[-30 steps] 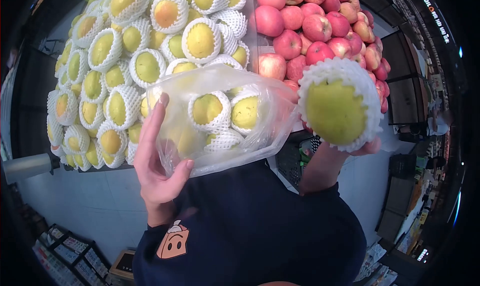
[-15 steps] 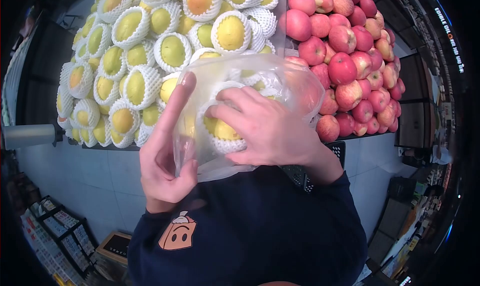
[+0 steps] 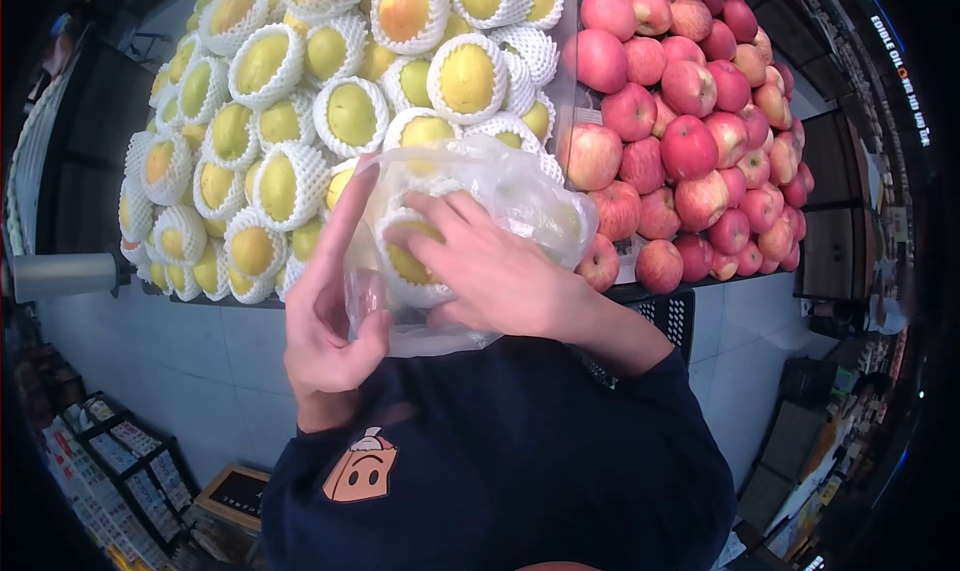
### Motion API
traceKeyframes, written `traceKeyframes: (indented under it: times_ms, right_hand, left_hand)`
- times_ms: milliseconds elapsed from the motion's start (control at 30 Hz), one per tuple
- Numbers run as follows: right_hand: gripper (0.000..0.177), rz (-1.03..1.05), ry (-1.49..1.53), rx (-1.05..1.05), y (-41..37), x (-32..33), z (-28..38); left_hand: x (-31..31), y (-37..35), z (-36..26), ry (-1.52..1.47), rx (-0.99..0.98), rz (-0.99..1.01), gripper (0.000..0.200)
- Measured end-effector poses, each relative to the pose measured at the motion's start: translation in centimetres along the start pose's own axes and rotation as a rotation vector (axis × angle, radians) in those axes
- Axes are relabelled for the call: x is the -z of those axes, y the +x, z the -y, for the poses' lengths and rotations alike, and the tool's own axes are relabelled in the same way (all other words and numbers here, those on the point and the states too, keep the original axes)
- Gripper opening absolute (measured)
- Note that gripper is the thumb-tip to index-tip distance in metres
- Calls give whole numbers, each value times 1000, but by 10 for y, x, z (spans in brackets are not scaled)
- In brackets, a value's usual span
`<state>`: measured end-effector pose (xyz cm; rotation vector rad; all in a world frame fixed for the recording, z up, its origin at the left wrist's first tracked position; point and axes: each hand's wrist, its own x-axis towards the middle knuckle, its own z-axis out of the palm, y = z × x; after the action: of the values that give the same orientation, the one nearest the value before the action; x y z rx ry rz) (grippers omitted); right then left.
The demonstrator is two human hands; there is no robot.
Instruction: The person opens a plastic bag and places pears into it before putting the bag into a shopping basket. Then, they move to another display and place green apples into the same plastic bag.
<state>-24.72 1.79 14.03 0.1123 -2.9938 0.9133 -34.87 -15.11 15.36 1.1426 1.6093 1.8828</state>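
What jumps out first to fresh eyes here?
Likely the red apples heaped at upper right, against green-yellow fruits in white foam nets at upper left. Front and center, the left hand holds a clear plastic bag while the right hand reaches inside.

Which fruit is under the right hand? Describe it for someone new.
Find the heap of yellow-green fruit left of the red apples. At its near edge, the left hand holds a clear plastic bag. Inside is the target fruit, yellow-green in white foam netting, set apart by the right hand's fingers spread over it.
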Motion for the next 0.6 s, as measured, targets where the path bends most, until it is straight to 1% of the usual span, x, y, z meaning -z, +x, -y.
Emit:
traceKeyframes:
  times_ms: [100,200,300,400,433,500,533,567,600]
  right_hand:
    - [78,-81,-85,31,-12,22,3]
    - [73,-80,-73,-83,-30,53,8]
    - [61,-198,-127,28,-40,79,5]
    - [41,-408,290,184,-45,96,4]
    - [27,-563,309,157,-38,100,3]
    - [28,-696,310,68,-13,98,-24]
    - [34,-674,259,-15,4,95,-41]
    - [39,-651,207,-97,21,90,-59]
    - [48,-600,71,-87,32,83,-75]
  left_hand:
    - [7,-4,0,-68,69,-67,91]
    - [9,-6,-4,-117,147,-133,93]
    - [13,-8,-1,-94,147,-107,92]
    - [16,-10,6,-40,110,-47,88]
    - [18,-11,9,-7,78,-22,85]
    - [21,-13,18,74,-9,30,81]
    - [22,-14,21,122,-65,57,80]
    - [20,-17,19,109,-28,24,79]
    - [17,-20,18,94,8,-10,78]
